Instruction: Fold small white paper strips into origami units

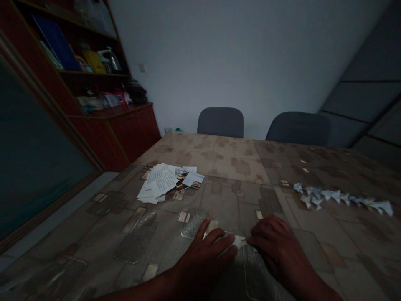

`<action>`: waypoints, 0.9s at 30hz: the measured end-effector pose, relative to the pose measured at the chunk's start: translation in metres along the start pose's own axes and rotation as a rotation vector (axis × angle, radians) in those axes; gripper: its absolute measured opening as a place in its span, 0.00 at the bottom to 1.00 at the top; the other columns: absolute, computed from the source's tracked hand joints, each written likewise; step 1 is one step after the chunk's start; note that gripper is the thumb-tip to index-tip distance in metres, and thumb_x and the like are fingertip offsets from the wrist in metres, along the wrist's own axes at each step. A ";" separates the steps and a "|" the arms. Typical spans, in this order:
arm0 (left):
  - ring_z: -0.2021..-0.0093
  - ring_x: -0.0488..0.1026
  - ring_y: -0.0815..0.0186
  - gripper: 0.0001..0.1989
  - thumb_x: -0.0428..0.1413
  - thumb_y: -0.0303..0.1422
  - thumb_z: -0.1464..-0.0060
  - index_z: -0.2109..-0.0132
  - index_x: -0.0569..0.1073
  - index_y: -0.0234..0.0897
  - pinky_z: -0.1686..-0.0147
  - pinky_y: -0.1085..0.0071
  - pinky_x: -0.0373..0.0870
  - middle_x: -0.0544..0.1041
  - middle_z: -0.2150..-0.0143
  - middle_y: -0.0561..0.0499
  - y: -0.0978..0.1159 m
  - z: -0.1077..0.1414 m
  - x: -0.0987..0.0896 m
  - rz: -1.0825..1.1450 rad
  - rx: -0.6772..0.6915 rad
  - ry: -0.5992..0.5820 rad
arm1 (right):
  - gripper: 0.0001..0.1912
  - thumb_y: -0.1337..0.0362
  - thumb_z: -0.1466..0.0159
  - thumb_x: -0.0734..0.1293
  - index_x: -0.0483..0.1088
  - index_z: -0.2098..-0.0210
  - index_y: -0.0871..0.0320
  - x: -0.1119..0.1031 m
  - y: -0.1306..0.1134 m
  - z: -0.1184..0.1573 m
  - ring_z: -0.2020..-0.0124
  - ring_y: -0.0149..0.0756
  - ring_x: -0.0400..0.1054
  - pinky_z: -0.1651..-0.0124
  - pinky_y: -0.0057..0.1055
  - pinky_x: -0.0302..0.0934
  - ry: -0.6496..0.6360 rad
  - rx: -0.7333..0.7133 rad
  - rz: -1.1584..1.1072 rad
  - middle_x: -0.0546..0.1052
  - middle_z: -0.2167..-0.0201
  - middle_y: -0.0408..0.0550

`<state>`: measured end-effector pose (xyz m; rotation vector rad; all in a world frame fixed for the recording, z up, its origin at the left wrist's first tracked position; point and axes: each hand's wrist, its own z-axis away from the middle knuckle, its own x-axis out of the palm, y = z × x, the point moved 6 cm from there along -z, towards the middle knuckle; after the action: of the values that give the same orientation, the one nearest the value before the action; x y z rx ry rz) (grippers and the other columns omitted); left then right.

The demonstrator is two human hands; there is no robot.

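Note:
Near the front edge of the patterned table [216,200], a small piece of white paper [238,241] lies between my two hands. My left hand [208,255] rests over its left part, with the fingers bent and pressed down on it. My right hand [277,246] has its fingers closed at the right end of the paper, the fingertips pinching or pressing its edge. Much of the paper is hidden under my fingers.
A loose pile of printed paper sheets [159,182] lies at the left of the table. Folded white paper shapes [341,197] form a row at the right. Two grey chairs [220,121] stand behind the far edge, and a red cabinet [134,131] is at the back left.

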<state>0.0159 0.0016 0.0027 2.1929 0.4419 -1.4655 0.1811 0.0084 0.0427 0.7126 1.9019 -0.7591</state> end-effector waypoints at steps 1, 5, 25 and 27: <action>0.45 0.65 0.60 0.15 0.49 0.28 0.36 0.44 0.65 0.41 0.37 0.43 0.42 0.72 0.43 0.50 -0.001 0.001 0.001 0.006 -0.001 0.000 | 0.13 0.72 0.41 0.66 0.77 0.61 0.50 0.000 0.001 0.001 0.64 0.43 0.66 0.56 0.42 0.56 -0.002 0.018 -0.019 0.76 0.69 0.46; 0.46 0.66 0.59 0.15 0.50 0.31 0.36 0.44 0.65 0.43 0.37 0.41 0.41 0.71 0.43 0.50 -0.001 0.003 0.003 -0.001 0.017 0.025 | 0.12 0.72 0.37 0.63 0.74 0.59 0.53 0.005 0.006 0.000 0.63 0.42 0.67 0.57 0.41 0.56 0.025 0.154 -0.139 0.76 0.68 0.46; 0.63 0.71 0.62 0.09 0.59 0.35 0.50 0.63 0.77 0.34 0.60 0.69 0.65 0.75 0.66 0.49 -0.037 -0.017 -0.026 0.801 -0.587 0.141 | 0.10 0.58 0.38 0.63 0.65 0.73 0.55 0.024 0.009 -0.002 0.71 0.37 0.66 0.69 0.29 0.58 0.092 0.548 -0.720 0.70 0.75 0.42; 0.68 0.69 0.65 0.09 0.58 0.35 0.49 0.68 0.76 0.33 0.65 0.72 0.64 0.73 0.72 0.51 -0.036 -0.020 -0.023 0.914 -0.646 0.149 | 0.10 0.57 0.39 0.63 0.65 0.73 0.55 0.024 0.007 -0.002 0.72 0.36 0.66 0.70 0.28 0.58 0.115 0.544 -0.738 0.69 0.76 0.42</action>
<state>0.0043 0.0427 0.0236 1.6078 -0.0680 -0.5537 0.1761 0.0178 0.0205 0.3492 2.0869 -1.7740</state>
